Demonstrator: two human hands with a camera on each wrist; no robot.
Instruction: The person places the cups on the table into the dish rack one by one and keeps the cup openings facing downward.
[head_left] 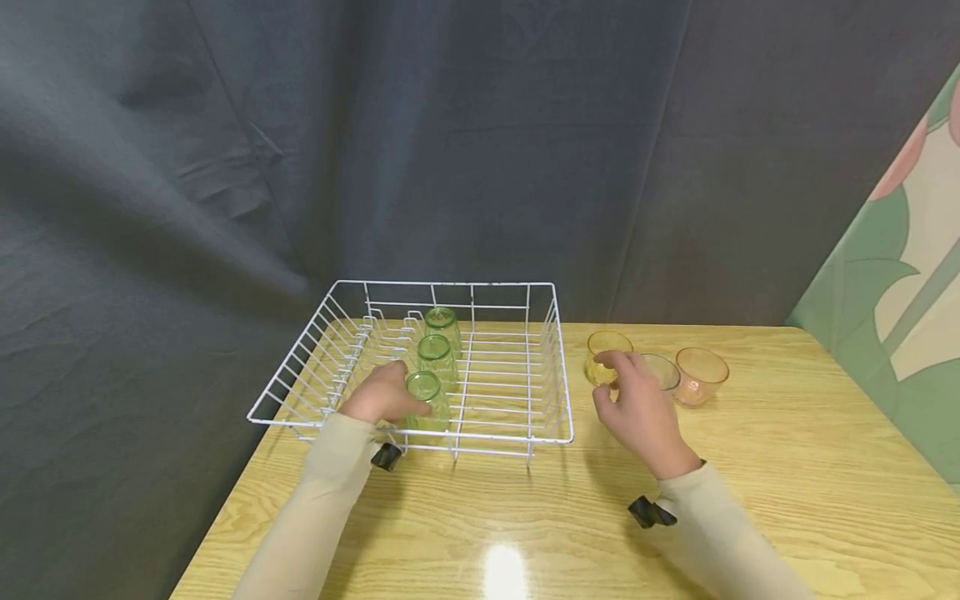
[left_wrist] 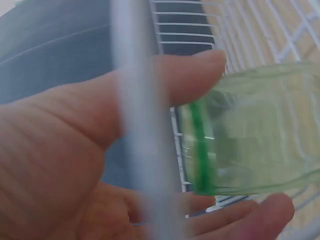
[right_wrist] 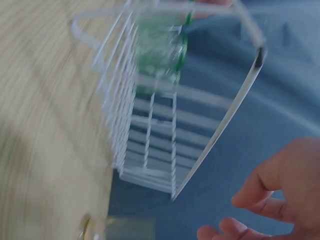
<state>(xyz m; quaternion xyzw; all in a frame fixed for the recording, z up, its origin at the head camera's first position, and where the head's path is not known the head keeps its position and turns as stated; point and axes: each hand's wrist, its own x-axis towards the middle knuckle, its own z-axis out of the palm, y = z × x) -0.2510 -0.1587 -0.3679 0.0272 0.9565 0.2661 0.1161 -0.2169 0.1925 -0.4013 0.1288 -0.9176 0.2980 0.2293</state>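
My left hand [head_left: 382, 396] is at the nearest green glass [head_left: 429, 417] in the white wire dish rack [head_left: 495, 437]. In the left wrist view the thumb lies along one side of this glass, whose thick green end points toward the palm, and the fingers are spread loosely along the other side. Two more green glasses [head_left: 437, 358] stand behind it in a row. My right hand [head_left: 637, 412] hovers by a yellow glass [head_left: 596, 371], fingers loosely bent with nothing between them. It partly covers that glass and a clear glass [head_left: 662, 372].
A pinkish-orange glass [head_left: 701, 383] stands on the wooden table [head_left: 465, 525], to the right of the clear one. Dark cloth [head_left: 487, 167] hangs behind the table. The rack's raised wire sides surround the green glasses.
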